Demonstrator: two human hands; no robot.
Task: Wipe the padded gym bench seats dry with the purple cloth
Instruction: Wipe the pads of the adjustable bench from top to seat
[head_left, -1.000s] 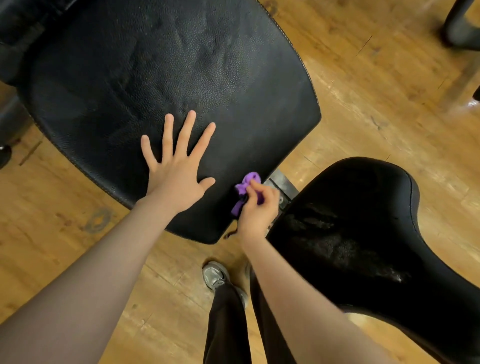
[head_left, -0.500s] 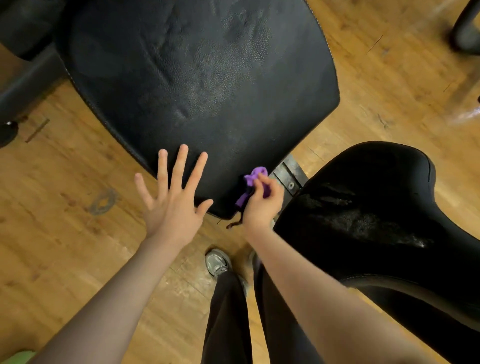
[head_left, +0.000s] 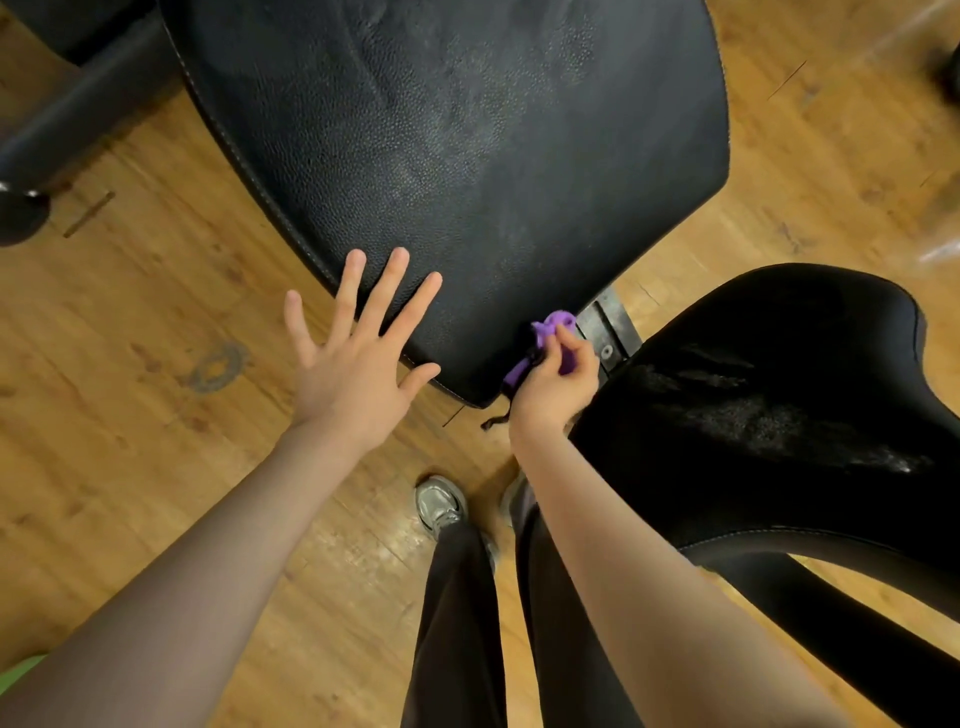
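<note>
In the head view, the big black padded bench back pad fills the top of the picture. The smaller black curved bench seat sits at the lower right. Between them is a grey metal bracket with a bolt in it.

The right hand has its fingers curled tight around the small bunched-up purple cloth. The cloth is pressed at the near corner of the big pad, just beside the bracket. A thin dark string hangs down under the hand.

The left hand is flat with its fingers spread wide. It holds nothing. Only its fingertips lie over the edge of the big pad. The rest of the hand is over the brown wooden floor.

A second ago the left hand lay flat on top of the big pad. Now it has slid back toward the edge. The cloth has stayed at the same corner.

The big pad has a pale, cloudy patch in the middle. The smaller seat has shiny wet-looking streaks. So I think the wiping is still not finished, and the seat needs the cloth next.

A grey shoe and dark trousers show at the bottom.
</note>
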